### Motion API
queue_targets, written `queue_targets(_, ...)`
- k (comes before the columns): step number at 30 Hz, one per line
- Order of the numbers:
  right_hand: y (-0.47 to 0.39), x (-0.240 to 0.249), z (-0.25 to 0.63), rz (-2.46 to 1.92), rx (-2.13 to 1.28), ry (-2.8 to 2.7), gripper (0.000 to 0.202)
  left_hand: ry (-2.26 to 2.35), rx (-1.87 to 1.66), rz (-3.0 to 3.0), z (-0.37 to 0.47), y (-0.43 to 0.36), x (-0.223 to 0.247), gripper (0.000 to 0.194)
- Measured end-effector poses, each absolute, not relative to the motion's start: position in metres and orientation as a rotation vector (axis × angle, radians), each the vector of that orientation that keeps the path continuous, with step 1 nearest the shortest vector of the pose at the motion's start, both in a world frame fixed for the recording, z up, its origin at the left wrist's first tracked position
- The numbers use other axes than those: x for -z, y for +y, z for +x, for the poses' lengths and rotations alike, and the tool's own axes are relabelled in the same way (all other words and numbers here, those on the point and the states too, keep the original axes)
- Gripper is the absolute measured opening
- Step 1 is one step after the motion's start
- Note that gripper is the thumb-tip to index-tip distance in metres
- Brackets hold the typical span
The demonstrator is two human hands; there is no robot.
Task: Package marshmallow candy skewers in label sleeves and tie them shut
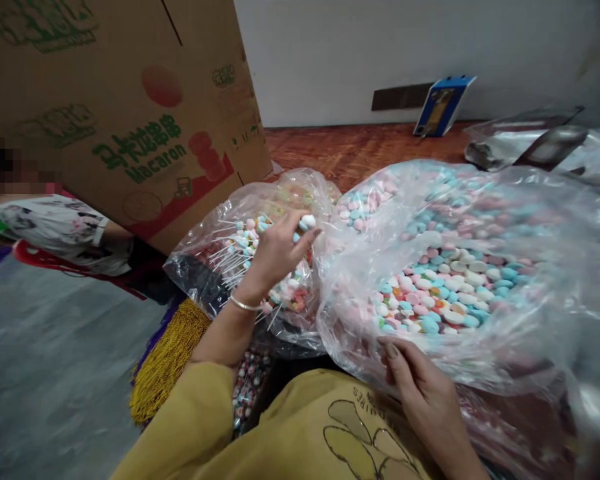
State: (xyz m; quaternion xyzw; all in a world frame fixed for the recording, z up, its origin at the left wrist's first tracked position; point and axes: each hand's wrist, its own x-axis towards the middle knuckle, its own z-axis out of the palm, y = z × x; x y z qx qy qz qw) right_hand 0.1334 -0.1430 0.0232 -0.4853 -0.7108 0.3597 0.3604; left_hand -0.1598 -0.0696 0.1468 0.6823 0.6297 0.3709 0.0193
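Mustard-yellow shirt (pixel 295 433) foremost, left hand (pixel 276 250) pinches round white sweet (pixel 307 221), right hand (pixel 423 387) clear plastic bag (pixel 353 347); white-stick sweets (pixel 249 235) amassed, pastel sweets (pixel 450 283) loose.

Pink, white and blue candies (pixel 460 287) mingle. The brown box (pixel 200 127) bears green lettering and red shapes; the shirt (pixel 285 427) is mustard yellow; the fringe (pixel 167 360), golden.

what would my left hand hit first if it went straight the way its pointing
The left hand would probably meet the large clear plastic bag of pink, blue and white candies, beyond the white candy at its fingertips, though depth there is unclear.
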Motion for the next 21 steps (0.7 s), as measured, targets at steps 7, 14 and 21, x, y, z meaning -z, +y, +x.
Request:
queue_targets(7,-0.14,-0.013,0.138,-1.253,-0.927,-1.866,0.034,2.669,0.151,2.054,-0.214,-0.042,-0.133,0.027)
queue_targets(14,-0.138,-0.001,0.141,-1.271,-0.989,-1.896,0.033,3.047,-0.156,1.759,-0.253,-0.08,-0.11,0.029)
queue_targets(21,-0.138,-0.01,0.142,-1.295,-1.05,-1.846,0.033,2.702,-0.085,1.993,-0.271,-0.087,-0.112,0.029)
